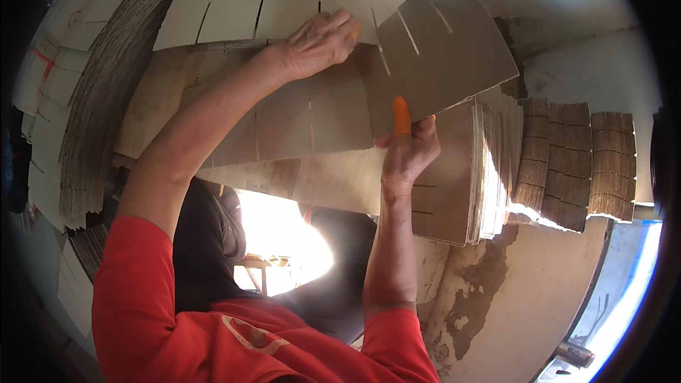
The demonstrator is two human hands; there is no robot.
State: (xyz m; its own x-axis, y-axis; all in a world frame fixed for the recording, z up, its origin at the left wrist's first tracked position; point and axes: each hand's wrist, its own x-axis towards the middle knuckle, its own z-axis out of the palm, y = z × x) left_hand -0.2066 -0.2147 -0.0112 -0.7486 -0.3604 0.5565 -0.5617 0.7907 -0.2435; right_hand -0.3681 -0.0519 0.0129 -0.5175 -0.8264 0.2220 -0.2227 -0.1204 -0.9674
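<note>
My right hand (410,143) grips the lower edge of a grey-brown slotted cardboard sheet (464,46), which is tilted up at the upper right. An orange finger cover shows on one of its digits, lying against the board. My left hand (323,46) is closed, fingers curled, at the front edge of a stack of pale slotted cardboard sheets (227,10). Whatever its fingertips hold is hidden; a bit of orange shows at one finger. Between my hands and below them lies another slotted cardboard piece (284,128), its right end reaching my right hand.
A tall stack of cardboard (117,78) rises on the left. Near my right forearm stands a pile of slotted sheets (443,198), with bundled brown cardboard strips (567,159) farther right. The wall (525,284) has peeling patches. Bright light falls between my legs.
</note>
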